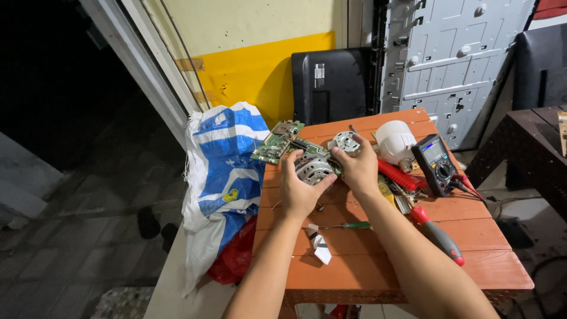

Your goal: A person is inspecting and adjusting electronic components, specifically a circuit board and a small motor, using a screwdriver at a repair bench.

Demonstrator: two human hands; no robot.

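Item: small electric motor (315,167), bare metal with slotted housing, lying near the far left edge of the orange slatted table (413,269)

Step in hand, as judged: steadying and turning the motor for inspection or stripping. A further move would call for a firm two-sided hold and a tool within reach, such as the green-handled screwdriver (345,225) just behind the wrists

Left hand (297,188): palm down, fingers curled over the motor's near left side, clamped on it

Right hand (356,168): fingers closed on the motor's right end, wrist bent inward, forearm stretched across the table

Nearby: green circuit board (277,141), white bulb (394,142), multimeter (436,163), red-handled tool (438,235), blue and white sack (223,177)
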